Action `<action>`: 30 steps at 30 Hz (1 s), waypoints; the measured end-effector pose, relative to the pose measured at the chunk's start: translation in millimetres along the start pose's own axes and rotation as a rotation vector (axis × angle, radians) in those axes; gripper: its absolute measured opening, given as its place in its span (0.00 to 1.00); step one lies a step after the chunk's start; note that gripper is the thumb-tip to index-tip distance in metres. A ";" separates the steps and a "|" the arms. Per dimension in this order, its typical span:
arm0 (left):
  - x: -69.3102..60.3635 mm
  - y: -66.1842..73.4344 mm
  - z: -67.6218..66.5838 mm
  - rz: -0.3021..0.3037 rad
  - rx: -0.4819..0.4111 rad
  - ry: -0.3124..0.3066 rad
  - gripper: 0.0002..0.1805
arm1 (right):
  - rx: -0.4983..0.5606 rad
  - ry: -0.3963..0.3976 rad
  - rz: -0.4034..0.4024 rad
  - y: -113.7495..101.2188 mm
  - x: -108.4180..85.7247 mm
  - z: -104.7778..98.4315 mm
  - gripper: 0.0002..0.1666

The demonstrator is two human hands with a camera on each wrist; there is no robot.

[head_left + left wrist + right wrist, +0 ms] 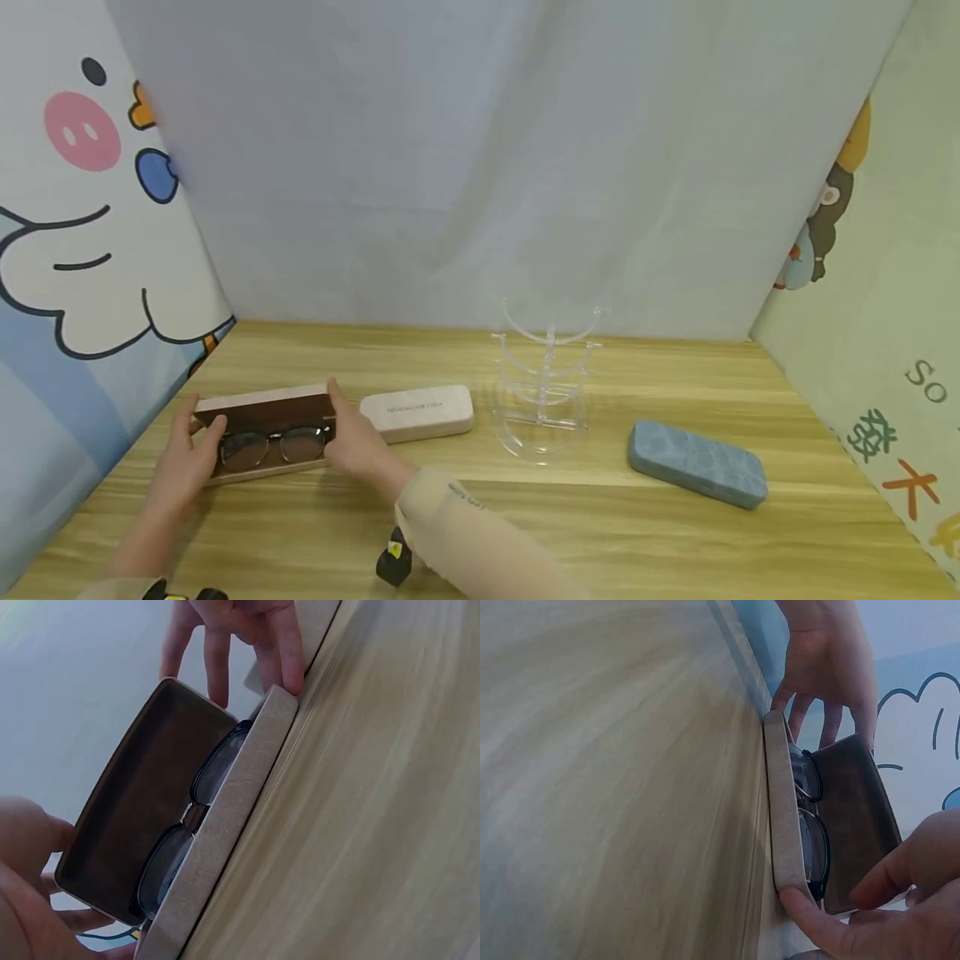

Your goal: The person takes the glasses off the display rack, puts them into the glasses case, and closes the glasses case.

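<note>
On the left of the table in the head view lies an open pale glasses case with a dark brown lining. A pair of dark-rimmed glasses sits in it, lenses upward. My left hand grips the case's left end, thumb near the rim. At the other end my right hand holds the case between thumb and fingers. Both wrist views show the raised lid and the case's pale front wall, with the glasses behind that wall. The case's base rests on the table.
A closed white glasses case lies just right of my right hand. Beyond it stands a clear tiered display stand. A blue glasses case lies closed farther right. Printed cloth hangs along the sides, and a plain pale curtain behind.
</note>
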State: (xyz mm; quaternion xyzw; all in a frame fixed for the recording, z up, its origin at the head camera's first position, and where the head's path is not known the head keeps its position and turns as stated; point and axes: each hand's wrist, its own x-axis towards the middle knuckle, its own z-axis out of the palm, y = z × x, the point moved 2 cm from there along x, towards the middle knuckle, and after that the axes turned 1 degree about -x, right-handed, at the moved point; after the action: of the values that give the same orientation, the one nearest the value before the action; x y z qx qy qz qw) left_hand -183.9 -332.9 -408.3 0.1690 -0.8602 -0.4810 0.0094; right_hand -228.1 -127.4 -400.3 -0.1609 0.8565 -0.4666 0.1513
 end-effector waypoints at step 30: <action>-3.6 -15.9 4.1 -0.009 -0.187 0.236 0.31 | 0.228 0.106 -0.026 2.5 0.9 -1.5 0.16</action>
State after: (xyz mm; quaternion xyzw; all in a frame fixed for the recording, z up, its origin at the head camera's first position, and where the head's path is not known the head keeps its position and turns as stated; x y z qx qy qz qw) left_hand -176.8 -336.1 -423.2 0.2266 -0.8039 -0.5358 0.1238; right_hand -229.9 -125.3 -401.8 -0.1290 0.8025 -0.5707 0.1172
